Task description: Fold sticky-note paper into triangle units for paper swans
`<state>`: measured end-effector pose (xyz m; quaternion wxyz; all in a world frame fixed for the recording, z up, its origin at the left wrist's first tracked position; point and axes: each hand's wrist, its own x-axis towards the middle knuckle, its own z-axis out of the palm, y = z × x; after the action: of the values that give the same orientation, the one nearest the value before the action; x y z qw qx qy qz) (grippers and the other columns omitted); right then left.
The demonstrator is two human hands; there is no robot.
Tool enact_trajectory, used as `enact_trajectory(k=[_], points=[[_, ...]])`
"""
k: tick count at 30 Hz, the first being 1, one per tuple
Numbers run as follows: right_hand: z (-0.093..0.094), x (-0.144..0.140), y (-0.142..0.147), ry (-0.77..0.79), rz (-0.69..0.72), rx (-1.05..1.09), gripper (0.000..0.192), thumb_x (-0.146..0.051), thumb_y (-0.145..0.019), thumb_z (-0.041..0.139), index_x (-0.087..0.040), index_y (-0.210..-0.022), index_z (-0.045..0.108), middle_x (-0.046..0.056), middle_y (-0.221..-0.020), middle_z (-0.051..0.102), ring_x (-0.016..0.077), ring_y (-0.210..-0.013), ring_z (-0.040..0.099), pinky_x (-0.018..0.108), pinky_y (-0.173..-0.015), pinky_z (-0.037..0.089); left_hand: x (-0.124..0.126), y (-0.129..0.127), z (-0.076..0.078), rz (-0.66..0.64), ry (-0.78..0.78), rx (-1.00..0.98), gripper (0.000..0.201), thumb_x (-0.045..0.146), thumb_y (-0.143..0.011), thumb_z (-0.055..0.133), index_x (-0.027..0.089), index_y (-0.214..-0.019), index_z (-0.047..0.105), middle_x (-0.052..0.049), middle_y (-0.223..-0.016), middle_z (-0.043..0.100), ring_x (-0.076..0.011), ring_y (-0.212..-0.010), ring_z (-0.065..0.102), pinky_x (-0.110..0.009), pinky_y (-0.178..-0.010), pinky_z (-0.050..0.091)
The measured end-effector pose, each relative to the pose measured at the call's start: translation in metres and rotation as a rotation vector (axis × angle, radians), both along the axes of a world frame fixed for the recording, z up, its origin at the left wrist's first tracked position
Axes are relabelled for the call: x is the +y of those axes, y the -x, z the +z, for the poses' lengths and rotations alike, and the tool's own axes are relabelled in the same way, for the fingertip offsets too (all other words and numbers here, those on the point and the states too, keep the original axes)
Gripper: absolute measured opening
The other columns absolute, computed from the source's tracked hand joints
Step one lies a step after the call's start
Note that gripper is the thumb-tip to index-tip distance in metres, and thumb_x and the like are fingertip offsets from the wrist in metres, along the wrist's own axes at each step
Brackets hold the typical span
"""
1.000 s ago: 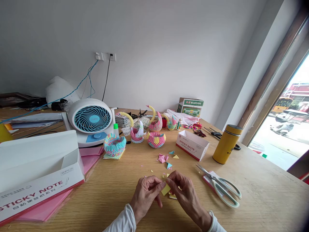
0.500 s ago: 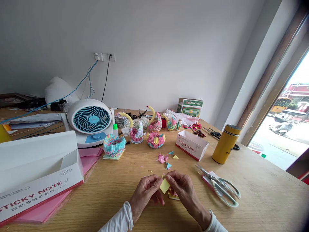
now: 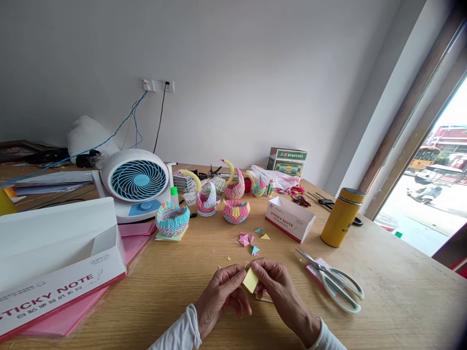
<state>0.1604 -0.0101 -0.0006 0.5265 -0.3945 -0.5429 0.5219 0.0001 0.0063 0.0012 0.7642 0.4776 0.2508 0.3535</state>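
A small yellow piece of paper is pinched between my two hands, tilted with one corner downward. My left hand grips its left edge between thumb and forefinger, the other fingers curled below. On the opposite side, my right hand holds it with thumb and fingertips. Under the right hand lies a stack of coloured paper slips, partly covered. Just beyond my fingers are folded pink paper pieces, a blue folded triangle and a yellow one.
Scissors lie on the right, near a yellow flask and a small sticky-note box. Paper swans and a round paper basket stand farther back. A larger box and a fan occupy the left.
The yellow paper has turned slightly and shifted a little to the right between my fingertips. My left hand's lower fingers have moved slightly; both hands keep their grip.
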Motion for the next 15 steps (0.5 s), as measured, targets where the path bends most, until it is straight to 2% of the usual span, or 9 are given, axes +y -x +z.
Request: enact_trajectory(k=[5, 10, 12, 15], points=[[-0.0017, 0.001, 0.0003, 0.025, -0.01, 0.014, 0.037, -0.05, -0.083, 0.064, -0.013, -0.08, 0.067, 0.0, -0.06, 0.059, 0.0082, -0.048, 0.051, 0.019, -0.047, 0.042, -0.0011, -0.0008, -0.0003, 0.027, -0.125, 0.044, 0.037, 0.05, -0.08, 0.063, 0.014, -0.088, 0.06, -0.004, -0.071, 0.069, -0.011, -0.044, 0.063, -0.016, -0.039, 0.042], [-0.004, 0.0028, 0.0032, 0.03, -0.014, 0.028, 0.039, -0.053, -0.078, 0.068, -0.016, -0.088, 0.058, -0.004, -0.058, 0.055, 0.0076, -0.044, 0.05, 0.018, -0.043, 0.04, 0.0004, -0.0009, -0.0049, 0.042, -0.237, 0.057, 0.042, 0.046, -0.078, 0.068, 0.014, -0.103, 0.057, -0.005, -0.074, 0.07, -0.0118, -0.044, 0.062, -0.017, -0.039, 0.042], [-0.0037, 0.0019, 0.0046, 0.024, 0.001, 0.013, 0.039, -0.053, -0.08, 0.066, -0.017, -0.089, 0.055, -0.004, -0.06, 0.055, 0.0077, -0.044, 0.049, 0.019, -0.043, 0.04, 0.0008, -0.0011, -0.0045, 0.071, -0.257, 0.085, 0.039, 0.044, -0.079, 0.068, 0.014, -0.101, 0.058, -0.004, -0.071, 0.068, -0.011, -0.043, 0.06, -0.018, -0.039, 0.043], [-0.0009, -0.0016, 0.0051, -0.015, -0.017, -0.087, 0.039, -0.056, -0.086, 0.057, -0.017, -0.079, 0.054, -0.005, -0.058, 0.049, 0.0075, -0.045, 0.045, 0.019, -0.045, 0.038, 0.0007, -0.001, -0.0025, 0.141, -0.285, 0.135, 0.034, 0.045, -0.078, 0.068, 0.013, -0.09, 0.061, -0.004, -0.069, 0.066, -0.0125, -0.049, 0.059, -0.02, -0.04, 0.046]])
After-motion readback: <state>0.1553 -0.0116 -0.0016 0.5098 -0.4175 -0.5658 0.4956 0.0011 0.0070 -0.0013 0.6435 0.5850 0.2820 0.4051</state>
